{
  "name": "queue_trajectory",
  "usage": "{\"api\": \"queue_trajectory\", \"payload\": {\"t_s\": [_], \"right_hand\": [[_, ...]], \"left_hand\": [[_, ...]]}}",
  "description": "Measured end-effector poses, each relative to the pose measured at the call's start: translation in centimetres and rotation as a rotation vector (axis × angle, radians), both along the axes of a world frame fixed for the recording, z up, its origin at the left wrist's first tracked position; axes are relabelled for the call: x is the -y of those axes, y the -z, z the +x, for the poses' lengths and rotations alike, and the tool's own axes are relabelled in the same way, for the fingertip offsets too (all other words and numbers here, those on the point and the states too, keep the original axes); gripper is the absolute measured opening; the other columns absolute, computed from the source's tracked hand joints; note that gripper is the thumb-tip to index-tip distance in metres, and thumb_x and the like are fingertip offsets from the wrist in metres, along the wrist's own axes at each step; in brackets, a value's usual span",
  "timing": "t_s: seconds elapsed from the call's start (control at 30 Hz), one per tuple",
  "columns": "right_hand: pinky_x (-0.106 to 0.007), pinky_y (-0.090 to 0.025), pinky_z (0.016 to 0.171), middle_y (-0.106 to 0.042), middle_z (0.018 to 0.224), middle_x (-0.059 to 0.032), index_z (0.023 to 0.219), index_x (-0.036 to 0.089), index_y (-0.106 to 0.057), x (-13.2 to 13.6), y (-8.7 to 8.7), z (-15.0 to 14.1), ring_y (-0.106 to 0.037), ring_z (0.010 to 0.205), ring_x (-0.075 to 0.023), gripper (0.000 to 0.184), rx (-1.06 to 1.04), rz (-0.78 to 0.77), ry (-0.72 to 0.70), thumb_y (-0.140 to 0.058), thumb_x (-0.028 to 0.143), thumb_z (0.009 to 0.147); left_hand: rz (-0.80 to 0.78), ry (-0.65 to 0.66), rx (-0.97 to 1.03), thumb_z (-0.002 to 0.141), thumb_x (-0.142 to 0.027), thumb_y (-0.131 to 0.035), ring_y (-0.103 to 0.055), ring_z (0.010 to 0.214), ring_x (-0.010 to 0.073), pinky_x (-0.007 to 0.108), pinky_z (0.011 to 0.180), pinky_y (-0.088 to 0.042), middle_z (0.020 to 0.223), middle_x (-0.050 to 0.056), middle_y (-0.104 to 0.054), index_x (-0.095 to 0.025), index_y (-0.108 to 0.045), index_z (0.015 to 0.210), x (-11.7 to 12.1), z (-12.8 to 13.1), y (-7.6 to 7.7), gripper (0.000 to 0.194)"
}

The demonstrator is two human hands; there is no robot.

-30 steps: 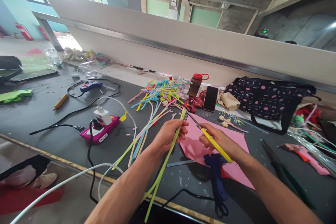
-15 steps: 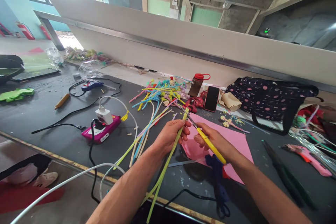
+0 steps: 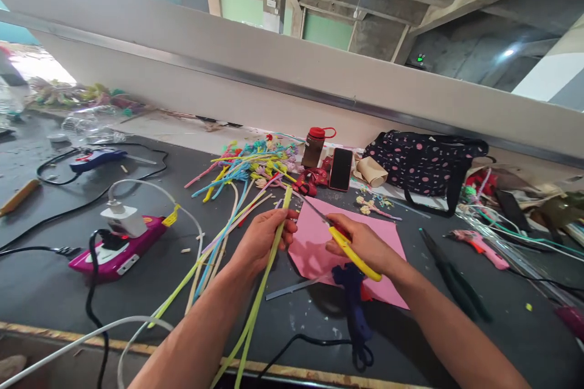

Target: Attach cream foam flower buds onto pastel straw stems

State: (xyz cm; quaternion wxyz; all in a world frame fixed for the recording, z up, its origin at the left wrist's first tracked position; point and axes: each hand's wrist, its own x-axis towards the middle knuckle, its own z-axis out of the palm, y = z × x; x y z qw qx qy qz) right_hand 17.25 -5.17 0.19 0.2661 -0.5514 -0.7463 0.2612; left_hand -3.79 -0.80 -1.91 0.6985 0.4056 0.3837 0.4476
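Observation:
My left hand [image 3: 262, 238] pinches a few long yellow-green pipe cleaners [image 3: 263, 285]. Their short upper ends stick up past the fingers, and the long ends hang down over the table's front edge. In my right hand [image 3: 360, 243] is a pair of scissors [image 3: 351, 253] with yellow handles. Its blades point up and left, close beside the upper ends; whether they touch cannot be made out. Below the right hand, a dark blue glue gun [image 3: 358, 310] lies partly on a pink sheet [image 3: 383, 237], a clear stick at its front.
Coloured pipe cleaners [image 3: 255, 161] are heaped behind my hands. Further back are a bottle [image 3: 313, 149], a phone [image 3: 341, 169] and a patterned bag [image 3: 424, 164]. A magenta power strip [image 3: 137, 249] with cables sits left; dark-handled pliers [image 3: 451, 273] and a pink glue gun [image 3: 483, 248] lie right.
The view has turned right, so the table things appear further left. Both hands keep their grips, and the scissors blades have shifted slightly around the upper ends of the pipe cleaners.

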Motion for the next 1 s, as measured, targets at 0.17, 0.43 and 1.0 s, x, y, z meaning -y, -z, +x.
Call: {"api": "queue_trajectory", "payload": {"t_s": [0.17,0.43,1.0], "right_hand": [[-0.032,-0.045,0.070,-0.064,0.093,-0.0043,0.117,0.023,-0.053,-1.9,1.2,8.4,-0.058,0.075,-0.0181,0.048,0.133,0.273,0.427,-0.060,0.033,0.071],[-0.032,-0.045,0.070,-0.067,0.093,-0.0062,0.119,0.022,-0.051,-5.0,5.8,17.9,-0.062,0.081,-0.0218,0.044,0.311,0.263,0.678,-0.053,0.025,0.075],[-0.023,-0.043,0.070,-0.064,0.104,-0.0048,0.127,0.021,-0.039,-6.5,5.1,14.8,-0.061,0.087,-0.0156,0.047,0.262,0.296,0.542,-0.047,0.033,0.082]], "left_hand": [[0.013,-0.025,-0.095,0.077,-0.030,-0.052,-0.048,0.039,0.0062,0.014,0.032,-0.031,0.056,0.000,-0.056,-0.011,-0.059,0.079,-0.3,-0.1,0.0,0.020],[0.051,-0.061,-0.241,0.070,-0.039,-0.057,-0.049,0.040,0.0077,0.016,0.033,-0.032,0.057,0.000,-0.057,-0.012,-0.060,0.082,-1.3,-0.2,0.4,0.029],[0.590,-0.366,-0.991,0.062,-0.037,-0.065,-0.056,0.055,0.0154,0.023,0.052,-0.036,0.072,0.001,-0.062,-0.020,-0.057,0.110,-3.3,-1.5,2.6,0.051]]}}
